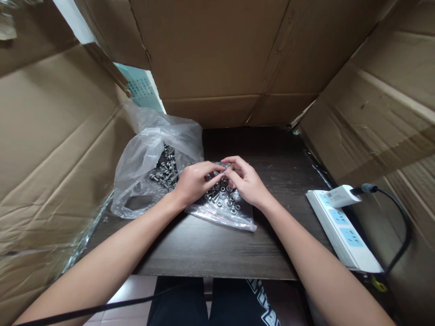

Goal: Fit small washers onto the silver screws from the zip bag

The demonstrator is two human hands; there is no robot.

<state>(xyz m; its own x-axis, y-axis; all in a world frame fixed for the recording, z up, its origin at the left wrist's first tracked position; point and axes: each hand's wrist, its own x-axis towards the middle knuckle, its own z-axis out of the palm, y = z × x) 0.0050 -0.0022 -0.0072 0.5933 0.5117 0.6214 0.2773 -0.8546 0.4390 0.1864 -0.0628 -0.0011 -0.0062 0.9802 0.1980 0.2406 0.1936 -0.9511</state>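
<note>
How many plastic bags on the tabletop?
2: a large clear bag around bolts on the left; a smaller zip bag beneath the left hand and right hand. Any underneath would be hidden.

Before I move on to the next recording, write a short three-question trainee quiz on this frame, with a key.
1. Multiple choice: where is the zip-lock bag with its nuts and washers, relative to the left hand and the right hand?
A) well to their left
B) well to their right
C) beneath them

2. True or false: the translucent carrier bag with bolts lies mostly to the left of the left hand.

3. Fill in: the white charger on the right is plugged into a ____.

Key:
1. C
2. True
3. power strip
</note>
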